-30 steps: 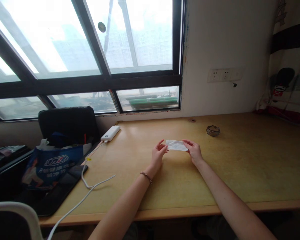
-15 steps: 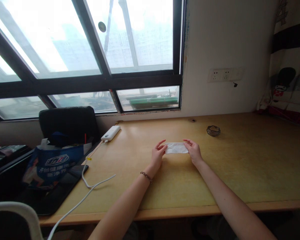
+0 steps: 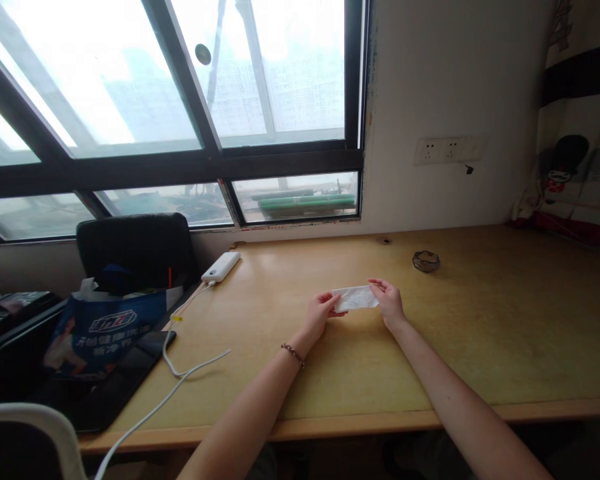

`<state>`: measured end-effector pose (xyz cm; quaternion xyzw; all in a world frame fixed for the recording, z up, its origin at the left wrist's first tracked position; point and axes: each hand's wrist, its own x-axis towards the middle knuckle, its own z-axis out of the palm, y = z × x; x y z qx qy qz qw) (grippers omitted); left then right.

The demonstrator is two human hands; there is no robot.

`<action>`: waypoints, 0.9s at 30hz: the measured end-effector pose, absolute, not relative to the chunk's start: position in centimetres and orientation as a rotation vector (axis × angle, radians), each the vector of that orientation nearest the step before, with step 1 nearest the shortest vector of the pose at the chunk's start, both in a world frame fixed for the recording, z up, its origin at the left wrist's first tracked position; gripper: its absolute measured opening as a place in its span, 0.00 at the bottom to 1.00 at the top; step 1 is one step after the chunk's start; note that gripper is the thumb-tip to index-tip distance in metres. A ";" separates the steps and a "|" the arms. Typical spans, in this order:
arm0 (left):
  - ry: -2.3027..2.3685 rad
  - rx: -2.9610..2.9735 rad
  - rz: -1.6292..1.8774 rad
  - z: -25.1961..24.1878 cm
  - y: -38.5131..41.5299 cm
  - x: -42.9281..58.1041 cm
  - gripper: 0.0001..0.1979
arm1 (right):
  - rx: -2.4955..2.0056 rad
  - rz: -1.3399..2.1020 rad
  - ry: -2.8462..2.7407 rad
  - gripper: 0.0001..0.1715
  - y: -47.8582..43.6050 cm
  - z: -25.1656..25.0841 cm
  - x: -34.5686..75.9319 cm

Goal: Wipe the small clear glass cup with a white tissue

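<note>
A small white folded tissue [image 3: 356, 298] is stretched level between my two hands, over the middle of the wooden desk [image 3: 370, 373]. My left hand [image 3: 321, 315] grips its left end, thumb on top and fingers reaching under the lower edge. At the other end, my right hand [image 3: 389, 303] pinches the upper right corner between thumb and fingers. The tissue looks thin, with faint creases across its face. A beaded bracelet [image 3: 294, 355] circles my left wrist.
A glass ashtray [image 3: 426, 261] stands at the back right. On the left edge lies a white power bank [image 3: 221, 267] with a white cable [image 3: 180, 380]. A blue bag [image 3: 105, 327] and black chair [image 3: 135, 247] are further left. The window [image 3: 280, 160] rises behind.
My left hand has shifted its hold, its fingers moving from above the tissue's end to beneath it. The tissue now tilts slightly. My right hand is almost unmoved.
</note>
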<state>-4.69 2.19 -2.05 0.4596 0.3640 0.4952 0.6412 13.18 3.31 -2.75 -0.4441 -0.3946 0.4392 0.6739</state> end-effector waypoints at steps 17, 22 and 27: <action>0.751 0.950 1.135 -1.6 2.3 -4.8 0.16 | -1.062 0.923 -0.926 0.20 3.5 -3.0 13.3; 0.762 1.013 1.059 -1.7 2.2 -4.7 0.16 | -1.033 0.950 -0.944 0.21 3.6 -3.0 13.1; 0.818 0.980 1.172 -2.1 2.6 -5.0 0.14 | -1.107 0.937 -0.859 0.19 3.4 -2.5 13.4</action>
